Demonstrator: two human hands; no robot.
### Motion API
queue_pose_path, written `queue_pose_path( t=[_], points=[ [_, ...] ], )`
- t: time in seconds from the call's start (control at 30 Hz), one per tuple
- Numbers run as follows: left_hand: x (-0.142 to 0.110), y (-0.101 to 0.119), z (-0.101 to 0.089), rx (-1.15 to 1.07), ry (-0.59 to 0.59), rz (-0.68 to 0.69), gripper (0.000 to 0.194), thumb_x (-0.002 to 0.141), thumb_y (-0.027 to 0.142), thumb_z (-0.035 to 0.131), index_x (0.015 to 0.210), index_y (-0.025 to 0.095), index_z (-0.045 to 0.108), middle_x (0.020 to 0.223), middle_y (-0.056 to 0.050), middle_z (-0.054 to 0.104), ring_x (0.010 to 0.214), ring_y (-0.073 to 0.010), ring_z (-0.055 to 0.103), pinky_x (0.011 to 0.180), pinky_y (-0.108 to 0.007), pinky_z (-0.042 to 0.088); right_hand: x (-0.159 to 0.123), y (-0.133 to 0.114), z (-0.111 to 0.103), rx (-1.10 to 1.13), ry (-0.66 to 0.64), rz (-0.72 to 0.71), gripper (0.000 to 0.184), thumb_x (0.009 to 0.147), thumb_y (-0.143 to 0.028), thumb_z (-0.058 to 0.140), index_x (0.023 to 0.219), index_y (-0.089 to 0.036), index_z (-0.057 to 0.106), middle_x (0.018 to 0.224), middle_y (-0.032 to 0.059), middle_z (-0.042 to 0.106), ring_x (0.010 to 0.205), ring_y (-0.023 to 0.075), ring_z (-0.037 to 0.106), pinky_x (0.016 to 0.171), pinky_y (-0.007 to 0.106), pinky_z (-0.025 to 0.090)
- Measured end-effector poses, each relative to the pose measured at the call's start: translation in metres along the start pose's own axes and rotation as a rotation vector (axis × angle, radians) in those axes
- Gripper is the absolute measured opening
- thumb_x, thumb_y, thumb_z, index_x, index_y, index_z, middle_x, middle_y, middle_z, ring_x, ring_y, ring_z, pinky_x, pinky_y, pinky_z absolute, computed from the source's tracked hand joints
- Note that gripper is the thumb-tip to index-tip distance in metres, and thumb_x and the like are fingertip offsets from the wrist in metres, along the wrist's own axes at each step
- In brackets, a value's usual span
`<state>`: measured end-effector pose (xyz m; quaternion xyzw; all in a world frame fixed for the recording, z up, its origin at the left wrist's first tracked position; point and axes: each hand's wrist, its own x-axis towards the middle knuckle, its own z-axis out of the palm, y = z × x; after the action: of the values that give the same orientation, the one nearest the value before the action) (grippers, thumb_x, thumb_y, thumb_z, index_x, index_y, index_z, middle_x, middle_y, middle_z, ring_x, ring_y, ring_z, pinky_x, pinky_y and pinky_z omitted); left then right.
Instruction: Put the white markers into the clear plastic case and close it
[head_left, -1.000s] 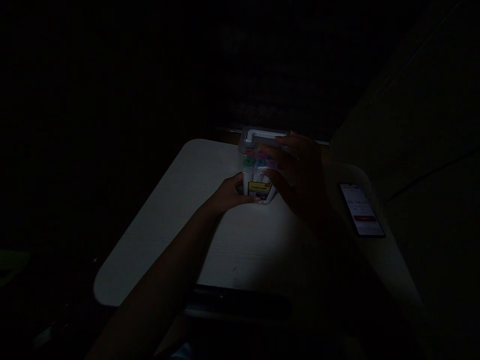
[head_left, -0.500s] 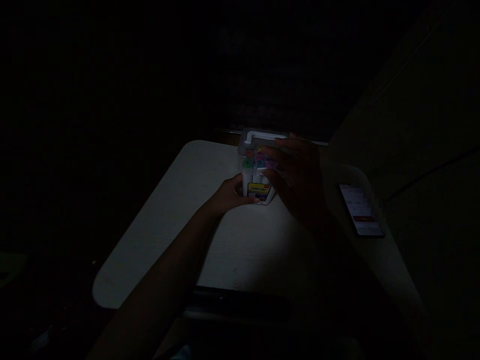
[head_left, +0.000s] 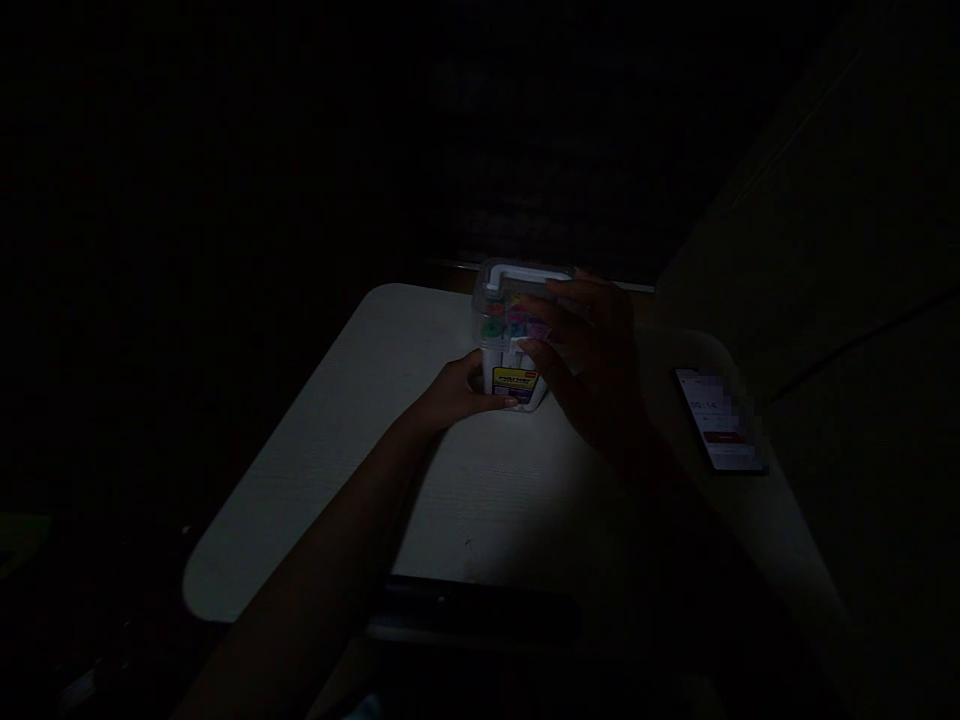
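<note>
The scene is very dark. A clear plastic marker box [head_left: 504, 345] with a white handle on its lid and coloured caps inside stands upright on a white table [head_left: 360, 440]. My left hand [head_left: 459, 392] grips the box low on its left side, thumb across the yellow label. My right hand [head_left: 592, 360] is on the box's right side near the top, with its fingertips curled over the lid's edge.
A phone [head_left: 718, 418] with a lit screen lies on the table to the right of my hands. A dark flat object [head_left: 472, 608] lies at the table's near edge. Beyond the table everything is black.
The box and both hands have barely shifted. My right fingers have slid slightly down along the lid's right edge.
</note>
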<state>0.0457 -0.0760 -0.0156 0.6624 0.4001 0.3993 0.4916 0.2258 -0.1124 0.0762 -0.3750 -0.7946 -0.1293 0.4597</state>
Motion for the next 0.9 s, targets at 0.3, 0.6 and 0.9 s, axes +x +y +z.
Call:
queue_pose_path(
  t=[0.3, 0.6, 0.9],
  points=[
    [-0.0006, 0.0032, 0.0012, -0.028, -0.003, -0.023, 0.059, 0.055, 0.031, 0.080, 0.105, 0.011, 0.058, 0.100, -0.011, 0.068, 0.092, -0.0248, 0.065, 0.084, -0.040, 0.051, -0.0001, -0.0012, 0.0006, 0.013, 0.011, -0.002, 0.024, 0.088, -0.034, 0.049, 0.110, -0.030, 0.059, 0.112, 0.0042, 0.055, 0.118, 0.0231, 0.047, 0.104, 0.044, 0.039],
    [-0.0002, 0.0034, 0.0008, -0.032, -0.019, -0.029, 0.059, 0.055, 0.031, 0.080, 0.105, 0.012, 0.057, 0.103, -0.011, 0.068, 0.092, -0.0242, 0.065, 0.083, -0.039, 0.052, 0.0035, -0.0044, -0.0004, -0.002, 0.055, -0.076, 0.021, 0.089, -0.028, 0.048, 0.107, -0.028, 0.059, 0.106, 0.0034, 0.060, 0.111, 0.0199, 0.052, 0.102, 0.040, 0.041],
    [-0.0005, 0.0056, -0.0005, 0.043, 0.015, -0.034, 0.055, 0.054, 0.038, 0.080, 0.097, 0.012, 0.058, 0.098, -0.009, 0.068, 0.091, -0.0248, 0.064, 0.079, -0.036, 0.052, -0.0015, -0.0017, 0.0028, 0.021, 0.002, -0.070, 0.039, 0.077, -0.023, 0.057, 0.115, -0.023, 0.053, 0.116, 0.0075, 0.053, 0.121, 0.0255, 0.042, 0.104, 0.045, 0.038]
  ],
)
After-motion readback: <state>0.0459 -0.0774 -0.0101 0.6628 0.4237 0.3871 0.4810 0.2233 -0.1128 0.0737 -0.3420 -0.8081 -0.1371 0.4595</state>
